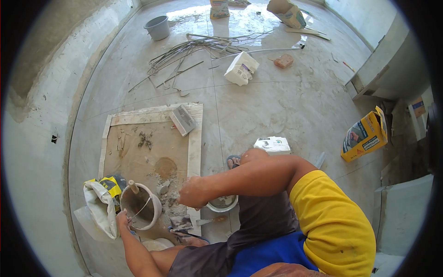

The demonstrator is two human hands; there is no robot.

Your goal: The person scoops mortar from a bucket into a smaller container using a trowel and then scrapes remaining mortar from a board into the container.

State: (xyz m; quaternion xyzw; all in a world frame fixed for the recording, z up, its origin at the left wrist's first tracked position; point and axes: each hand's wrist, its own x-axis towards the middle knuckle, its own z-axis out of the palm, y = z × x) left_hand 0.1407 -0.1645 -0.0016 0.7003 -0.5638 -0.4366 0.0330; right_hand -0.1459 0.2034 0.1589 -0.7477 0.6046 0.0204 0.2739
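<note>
The floor [277,106] tiles look smooth and glossy. The white plastic bucket [156,213] at lower left is smeared grey; the slab [134,154] beside it looks matt, gritty with rough mortar [166,168].

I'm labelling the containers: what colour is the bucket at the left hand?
White, smeared grey-brown inside; the bucket at the left hand shows best in the head view.

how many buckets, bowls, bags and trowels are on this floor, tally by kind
buckets: 2, grey plastic bucket, white mortar-smeared bucket
bowls: 1, small white bowl
bags: 6, yellow printed bag, white crumpled bag, white flat bag, tan tilted bag, upright printed bag, open white sack
trowels: 2, grey notched trowel, small wooden-handled trowel
total: 11
</note>
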